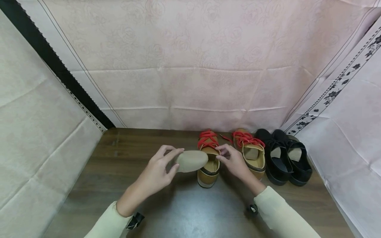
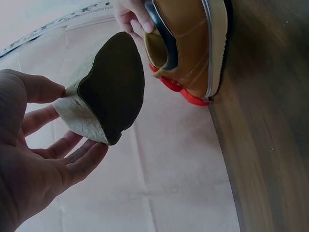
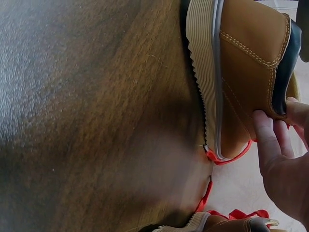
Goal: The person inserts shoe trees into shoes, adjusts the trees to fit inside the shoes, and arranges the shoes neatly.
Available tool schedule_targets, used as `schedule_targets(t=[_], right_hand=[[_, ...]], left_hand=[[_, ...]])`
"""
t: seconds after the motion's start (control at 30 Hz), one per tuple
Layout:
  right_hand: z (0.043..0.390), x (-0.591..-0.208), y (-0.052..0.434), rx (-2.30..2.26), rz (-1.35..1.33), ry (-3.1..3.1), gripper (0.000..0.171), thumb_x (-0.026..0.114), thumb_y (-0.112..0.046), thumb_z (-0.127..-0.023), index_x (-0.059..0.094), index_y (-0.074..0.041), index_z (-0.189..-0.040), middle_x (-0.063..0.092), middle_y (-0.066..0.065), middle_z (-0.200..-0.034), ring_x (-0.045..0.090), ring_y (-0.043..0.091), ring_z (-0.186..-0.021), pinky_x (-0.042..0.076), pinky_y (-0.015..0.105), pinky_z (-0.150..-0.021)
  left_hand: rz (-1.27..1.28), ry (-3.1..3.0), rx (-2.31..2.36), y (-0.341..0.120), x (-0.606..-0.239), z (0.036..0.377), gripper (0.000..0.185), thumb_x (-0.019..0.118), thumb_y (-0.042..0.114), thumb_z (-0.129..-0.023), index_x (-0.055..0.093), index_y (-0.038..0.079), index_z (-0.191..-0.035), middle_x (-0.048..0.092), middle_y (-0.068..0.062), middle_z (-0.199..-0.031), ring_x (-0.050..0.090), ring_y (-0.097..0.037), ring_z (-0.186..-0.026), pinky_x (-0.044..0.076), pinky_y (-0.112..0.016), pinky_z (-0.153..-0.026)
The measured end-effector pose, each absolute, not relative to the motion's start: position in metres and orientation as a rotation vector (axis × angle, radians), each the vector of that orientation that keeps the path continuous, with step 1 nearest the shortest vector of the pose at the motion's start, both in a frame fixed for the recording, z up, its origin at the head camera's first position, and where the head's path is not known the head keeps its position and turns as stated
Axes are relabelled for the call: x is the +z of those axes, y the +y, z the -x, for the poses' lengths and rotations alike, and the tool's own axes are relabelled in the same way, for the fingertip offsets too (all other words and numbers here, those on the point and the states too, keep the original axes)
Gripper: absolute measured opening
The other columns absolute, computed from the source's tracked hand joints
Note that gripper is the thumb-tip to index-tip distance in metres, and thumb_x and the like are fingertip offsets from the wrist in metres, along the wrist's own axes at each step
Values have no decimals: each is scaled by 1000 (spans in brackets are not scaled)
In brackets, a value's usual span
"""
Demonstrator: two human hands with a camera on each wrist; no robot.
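My left hand pinches a beige, curved shoe insert between thumb and fingers. The insert is held in the air just left of the collar of a tan shoe with red laces. In the left wrist view, the insert shows a dark rounded face and a folded, paler edge. On the shoe's other side, my right hand grips the collar edge by the opening. The right wrist view has the thumb inside the collar and fingers against the tan side. Part of the opening is hidden.
A second tan shoe with red laces stands to the right, a beige insert inside it. Beside it are two black shoes, also with pale inserts. Cloth-covered walls border the brown wooden surface at the back and sides.
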State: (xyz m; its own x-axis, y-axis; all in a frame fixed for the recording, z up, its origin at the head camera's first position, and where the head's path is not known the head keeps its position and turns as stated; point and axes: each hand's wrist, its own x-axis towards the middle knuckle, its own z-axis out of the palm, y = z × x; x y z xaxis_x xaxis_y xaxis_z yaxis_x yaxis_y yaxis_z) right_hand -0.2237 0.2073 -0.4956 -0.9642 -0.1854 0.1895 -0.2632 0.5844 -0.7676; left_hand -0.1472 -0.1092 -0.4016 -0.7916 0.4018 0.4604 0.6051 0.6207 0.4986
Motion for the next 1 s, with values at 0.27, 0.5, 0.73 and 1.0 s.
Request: schedule_targets(t=[0.27,0.5,0.73,1.0], right_hand=[[223,-495,207,1338,-382,-2723,30,78,-12,-92,70,-16,-121,67,4,-95,69,20,-90,59,44,-86],[224,-495,209,1333,-393,-2718,30,78,-12,-92,70,-16,-121,68,4,-94,69,20,-90,59,43,-86],[225,-495,209,1336,-392,-2721,30,78,-12,-92,70,-15,-121,68,4,-95,70,20,-90,59,42,-84],[224,-494,208,1356,-381,-2721,30,78,-12,-92,70,-15,-121,68,4,-94,70,21,-91,59,44,-86]], left_hand=[[832,-2575,-894,-99,-402,150,50,73,9,-94,63,19,-142,57,-6,-128,45,0,-62,48,-20,-63],[850,-2569,-882,-91,-403,154,51,74,9,-93,63,16,-142,58,-7,-127,47,-2,-62,47,-20,-62],[892,-2536,-859,-83,-404,157,50,76,9,-92,64,12,-140,62,-9,-124,57,-12,-80,51,-24,-67],[904,-2532,-791,-75,-406,161,46,75,11,-93,66,10,-138,63,-8,-122,60,-16,-95,55,-28,-74]])
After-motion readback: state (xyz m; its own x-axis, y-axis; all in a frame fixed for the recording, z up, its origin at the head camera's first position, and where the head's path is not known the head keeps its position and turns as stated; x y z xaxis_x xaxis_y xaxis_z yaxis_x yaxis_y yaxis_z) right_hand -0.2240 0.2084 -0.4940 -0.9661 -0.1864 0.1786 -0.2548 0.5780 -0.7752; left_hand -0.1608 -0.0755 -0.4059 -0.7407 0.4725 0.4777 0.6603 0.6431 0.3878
